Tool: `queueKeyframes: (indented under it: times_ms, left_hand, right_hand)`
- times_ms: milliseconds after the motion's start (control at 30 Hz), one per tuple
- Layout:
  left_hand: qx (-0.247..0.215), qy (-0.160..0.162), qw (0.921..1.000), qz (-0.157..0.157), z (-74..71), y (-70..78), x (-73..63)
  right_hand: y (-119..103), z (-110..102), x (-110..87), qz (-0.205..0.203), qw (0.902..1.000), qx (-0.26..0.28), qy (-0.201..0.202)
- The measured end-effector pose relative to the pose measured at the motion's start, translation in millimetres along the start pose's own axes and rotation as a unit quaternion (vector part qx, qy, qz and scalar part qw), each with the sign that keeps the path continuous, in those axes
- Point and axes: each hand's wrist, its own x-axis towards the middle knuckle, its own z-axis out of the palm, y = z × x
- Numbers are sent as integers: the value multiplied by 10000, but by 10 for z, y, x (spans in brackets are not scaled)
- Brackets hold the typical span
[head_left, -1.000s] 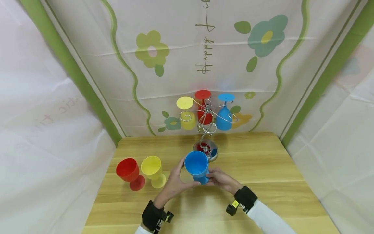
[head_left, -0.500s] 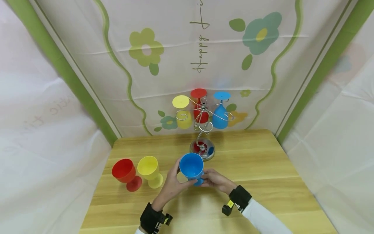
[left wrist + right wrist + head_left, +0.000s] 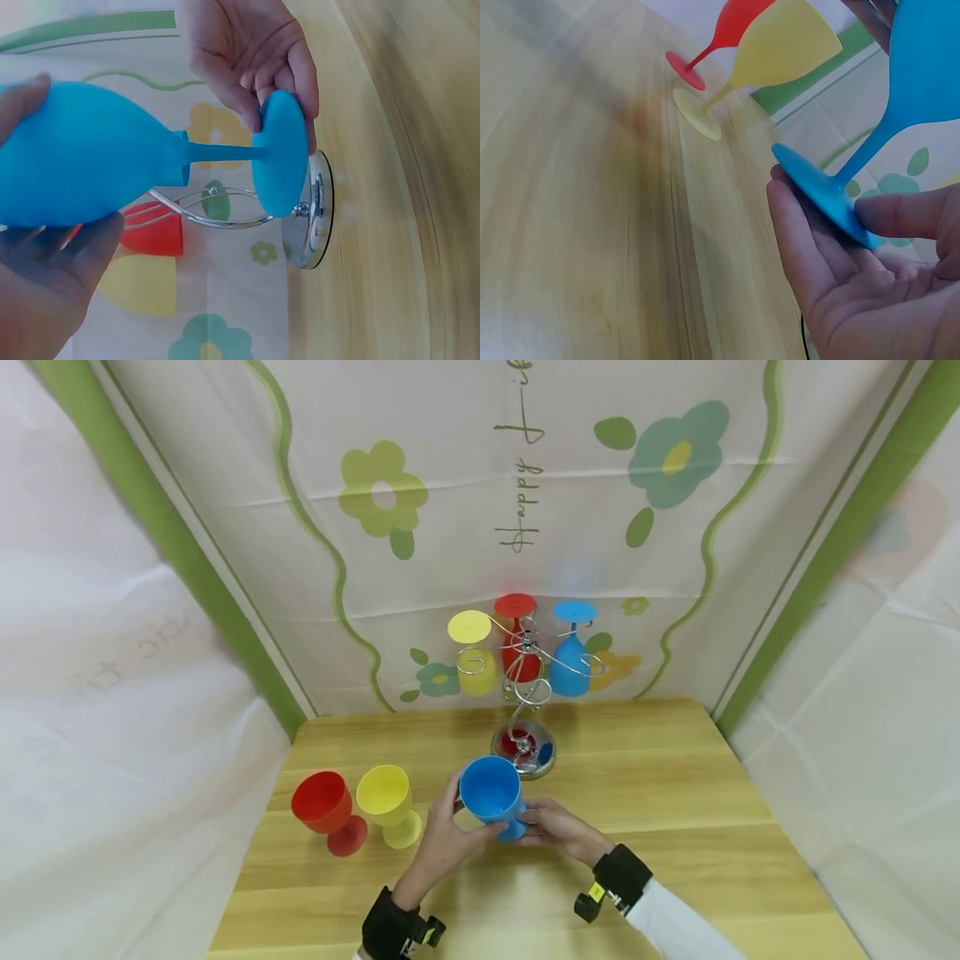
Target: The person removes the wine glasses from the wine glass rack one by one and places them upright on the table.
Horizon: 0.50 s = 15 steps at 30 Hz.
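Observation:
A blue plastic goblet is held upright above the table, its mouth facing up. Around its bowl my left hand curls, thumb on the near side and fingers on the far side. The goblet's round foot is pinched by my right hand, with the thumb on top and fingers beneath. In the left wrist view the blue foot appears beside the right hand's fingertips. Just behind the goblet stands a chrome goblet rack with a round mirrored base.
On the rack hang upside down a yellow goblet, a red goblet and a blue goblet. Another red goblet and yellow goblet stand upright on the wooden table at left. Printed cloth encloses the back and sides.
Both hands keep hold of the blue goblet, which has shifted slightly left and nearer to me relative to the rack. The head view has moved a little. The other goblets stay in place.

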Motion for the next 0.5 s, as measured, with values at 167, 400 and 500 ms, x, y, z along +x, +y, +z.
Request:
queueKeyframes:
  times_ms: [167,400,500]
  left_hand:
    - [378,620,9974,36,-12,-68,-8]
    - [677,1141,9909,-229,-38,-259,1]
    - [730,1124,9907,-224,-32,-361,5]
  right_hand:
    - [35,-75,-27,-79,9998,-153,135]
    - [60,-207,-98,-99,9995,-113,265]
    - [55,-256,-135,-91,9994,-145,305]
